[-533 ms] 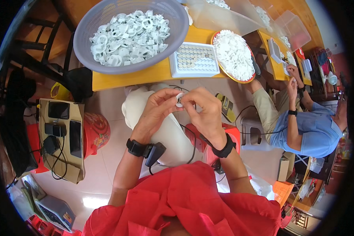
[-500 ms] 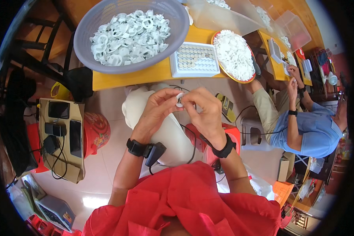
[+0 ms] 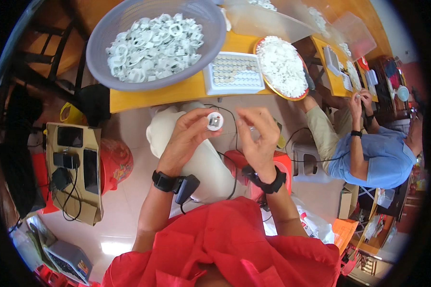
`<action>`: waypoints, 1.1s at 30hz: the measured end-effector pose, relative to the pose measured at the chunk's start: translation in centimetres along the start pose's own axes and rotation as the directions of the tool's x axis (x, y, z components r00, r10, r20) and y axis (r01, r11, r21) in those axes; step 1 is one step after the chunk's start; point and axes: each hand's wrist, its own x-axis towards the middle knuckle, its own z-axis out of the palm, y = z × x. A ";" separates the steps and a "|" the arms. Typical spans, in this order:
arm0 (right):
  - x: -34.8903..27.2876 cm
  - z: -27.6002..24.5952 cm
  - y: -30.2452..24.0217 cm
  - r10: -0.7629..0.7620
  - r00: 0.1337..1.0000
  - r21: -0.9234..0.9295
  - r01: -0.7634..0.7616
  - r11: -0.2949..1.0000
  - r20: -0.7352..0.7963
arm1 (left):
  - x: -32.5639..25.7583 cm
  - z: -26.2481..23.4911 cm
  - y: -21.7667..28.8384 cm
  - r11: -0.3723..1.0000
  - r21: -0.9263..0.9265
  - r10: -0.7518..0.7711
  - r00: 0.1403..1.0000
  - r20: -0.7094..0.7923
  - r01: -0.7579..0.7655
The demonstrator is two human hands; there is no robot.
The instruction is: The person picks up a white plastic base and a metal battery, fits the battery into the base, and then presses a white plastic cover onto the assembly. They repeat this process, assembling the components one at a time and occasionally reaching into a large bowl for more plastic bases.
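Note:
My left hand (image 3: 187,136) pinches a small round white plastic part (image 3: 215,121) by its edge. The part's face is turned up and shows metal pieces and a small reddish-brown spot inside. To its right, apart from it, is my right hand (image 3: 260,138), its fingers bent but spread from the thumb, and nothing shows between them. Both hands are above my lap, just short of the table edge. On the table (image 3: 143,94), beyond my hands, a white tray (image 3: 234,90) holds rows of small round pieces.
A grey plastic basket (image 3: 98,62) of white ring-shaped parts stands on the table's left. A red-rimmed round tray (image 3: 299,98) heaped with small white pieces is at the right. Cables hang below my hands. A person in blue (image 3: 373,160) works at the far right.
My right hand has come away from the white part and moved right, its fingers parting. The left hand keeps the part, now turned face up.

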 end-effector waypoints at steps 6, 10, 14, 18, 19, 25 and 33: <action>4.5 -1.9 5.9 0.043 0.986 -0.147 -0.067 0.987 -0.163 | 0.2 0.2 0.3 1.000 -0.006 -0.012 1.000 0.000 0.012; 6.5 -1.6 8.3 -0.007 0.981 -0.244 -0.041 0.969 -0.191 | 0.1 0.2 0.4 1.000 0.001 -0.013 1.000 -0.005 0.013; 7.3 -0.8 9.6 -0.019 0.993 -0.331 -0.021 0.943 -0.117 | 0.0 0.2 0.5 1.000 0.016 -0.012 1.000 -0.017 0.012; 7.5 -0.4 9.7 0.031 0.998 -0.331 -0.049 0.942 -0.061 | -0.1 0.0 0.6 0.999 0.032 -0.023 1.000 -0.007 0.023; 7.5 -0.4 9.6 0.038 0.998 -0.318 -0.055 0.946 -0.058 | -0.1 0.1 0.6 0.999 0.031 -0.022 1.000 -0.012 0.022; 7.4 -0.7 9.3 -0.058 0.998 -0.327 0.050 0.944 -0.017 | 0.0 0.0 0.5 0.998 0.055 -0.026 1.000 -0.017 0.027; 2.1 0.0 1.2 0.095 0.992 0.101 -0.104 0.989 0.088 | 0.0 0.0 0.4 0.999 0.047 -0.012 1.000 -0.026 0.013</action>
